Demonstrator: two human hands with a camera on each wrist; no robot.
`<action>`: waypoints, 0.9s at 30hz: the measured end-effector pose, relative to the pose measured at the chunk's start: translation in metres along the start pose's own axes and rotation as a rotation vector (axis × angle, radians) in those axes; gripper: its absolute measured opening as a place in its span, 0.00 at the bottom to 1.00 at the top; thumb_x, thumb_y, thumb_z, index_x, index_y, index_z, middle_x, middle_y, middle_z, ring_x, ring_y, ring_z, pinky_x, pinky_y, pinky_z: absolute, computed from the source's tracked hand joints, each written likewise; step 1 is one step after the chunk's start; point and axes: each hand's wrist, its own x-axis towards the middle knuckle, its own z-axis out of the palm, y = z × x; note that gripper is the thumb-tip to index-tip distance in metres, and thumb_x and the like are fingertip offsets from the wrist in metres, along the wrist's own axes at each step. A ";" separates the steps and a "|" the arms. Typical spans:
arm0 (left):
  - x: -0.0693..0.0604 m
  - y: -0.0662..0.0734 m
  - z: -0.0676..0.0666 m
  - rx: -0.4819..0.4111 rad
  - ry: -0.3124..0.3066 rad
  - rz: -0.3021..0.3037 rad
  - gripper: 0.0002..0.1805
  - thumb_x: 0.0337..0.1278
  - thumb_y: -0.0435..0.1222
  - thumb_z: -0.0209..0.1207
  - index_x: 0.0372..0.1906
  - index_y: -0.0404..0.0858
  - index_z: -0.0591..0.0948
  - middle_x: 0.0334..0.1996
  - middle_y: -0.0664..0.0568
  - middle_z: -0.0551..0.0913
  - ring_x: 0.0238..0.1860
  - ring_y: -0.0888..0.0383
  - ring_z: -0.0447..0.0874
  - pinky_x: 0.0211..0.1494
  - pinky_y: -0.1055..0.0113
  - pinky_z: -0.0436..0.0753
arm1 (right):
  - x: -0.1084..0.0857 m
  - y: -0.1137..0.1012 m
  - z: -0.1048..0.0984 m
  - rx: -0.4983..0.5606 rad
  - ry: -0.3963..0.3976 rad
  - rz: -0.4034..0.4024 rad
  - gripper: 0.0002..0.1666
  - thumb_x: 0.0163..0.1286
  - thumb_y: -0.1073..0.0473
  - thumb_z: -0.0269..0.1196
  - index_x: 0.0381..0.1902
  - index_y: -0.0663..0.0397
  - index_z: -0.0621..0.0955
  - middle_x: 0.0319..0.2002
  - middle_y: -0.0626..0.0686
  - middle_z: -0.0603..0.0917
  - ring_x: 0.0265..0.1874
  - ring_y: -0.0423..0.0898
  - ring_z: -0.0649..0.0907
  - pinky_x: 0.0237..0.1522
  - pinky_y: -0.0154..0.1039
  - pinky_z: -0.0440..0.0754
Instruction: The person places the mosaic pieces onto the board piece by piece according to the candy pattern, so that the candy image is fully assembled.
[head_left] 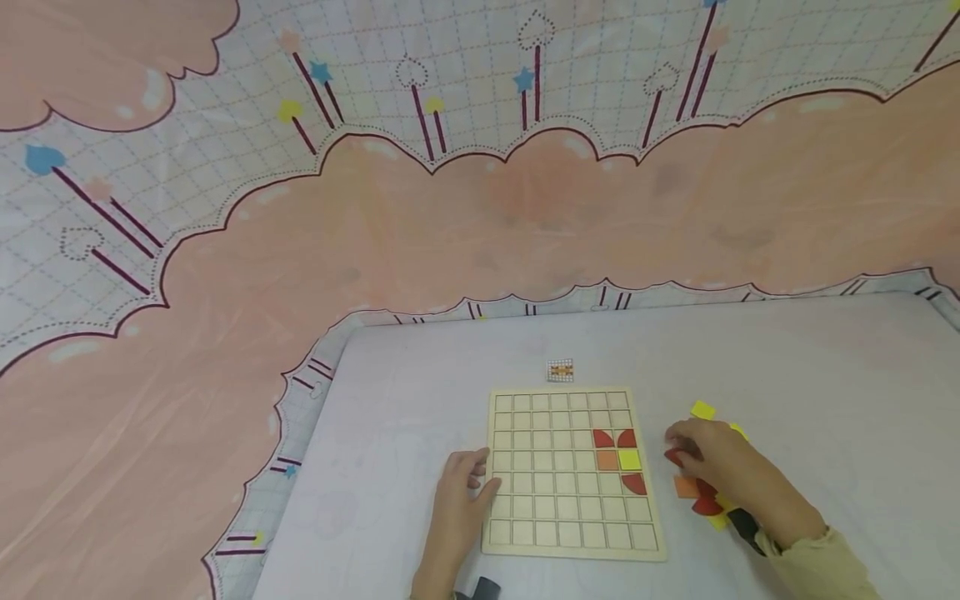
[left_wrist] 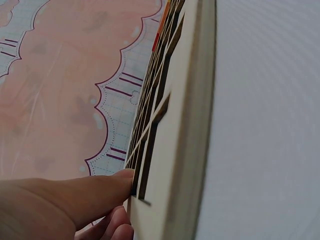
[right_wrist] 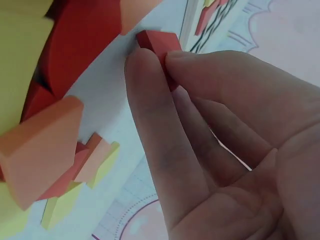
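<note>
A square wooden grid board (head_left: pixel 528 504) lies on the white table. At its left edge is my left hand (head_left: pixel 456 504), gripping the rim with the thumb (left_wrist: pixel 107 192) on the frame and the other fingers folded at its side. Red quarter-circle blocks (head_left: pixel 634 484), an orange square (head_left: pixel 607 460) and a yellow square (head_left: pixel 629 459) sit in cells on the board's right side. My right hand (head_left: pixel 723 458), right of the board, pinches a small red block (right_wrist: pixel 162 44) between thumb and fingertips. Its full shape is partly hidden by the fingers.
Below and around the right hand lies a loose heap of red, yellow and orange blocks (head_left: pixel 686 487). A yellow square (head_left: pixel 702 409) lies at the heap's far end. Behind the board is a small printed pattern card (head_left: pixel 560 370). A patterned pink cloth (head_left: pixel 450 233) hangs beyond the table.
</note>
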 end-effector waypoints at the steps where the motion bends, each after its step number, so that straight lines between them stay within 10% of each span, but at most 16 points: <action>1: 0.000 0.000 0.000 0.000 0.000 -0.001 0.24 0.55 0.33 0.68 0.59 0.37 0.78 0.47 0.55 0.77 0.42 0.63 0.75 0.47 0.71 0.80 | 0.000 0.000 0.000 0.007 -0.005 0.000 0.12 0.60 0.70 0.69 0.43 0.64 0.84 0.37 0.52 0.86 0.36 0.47 0.81 0.43 0.48 0.86; 12: 0.000 0.000 0.000 0.008 0.001 0.002 0.24 0.56 0.33 0.68 0.59 0.37 0.78 0.46 0.55 0.77 0.42 0.63 0.75 0.46 0.71 0.80 | -0.006 -0.007 0.005 0.052 0.041 -0.110 0.13 0.65 0.66 0.66 0.48 0.55 0.87 0.34 0.45 0.78 0.30 0.40 0.72 0.27 0.29 0.71; 27: 0.000 0.001 -0.001 -0.004 0.002 0.007 0.24 0.56 0.33 0.68 0.59 0.36 0.78 0.46 0.54 0.77 0.41 0.63 0.74 0.45 0.71 0.79 | -0.001 -0.017 0.008 0.088 0.072 -0.106 0.07 0.63 0.64 0.69 0.37 0.47 0.83 0.32 0.41 0.81 0.34 0.40 0.78 0.37 0.34 0.83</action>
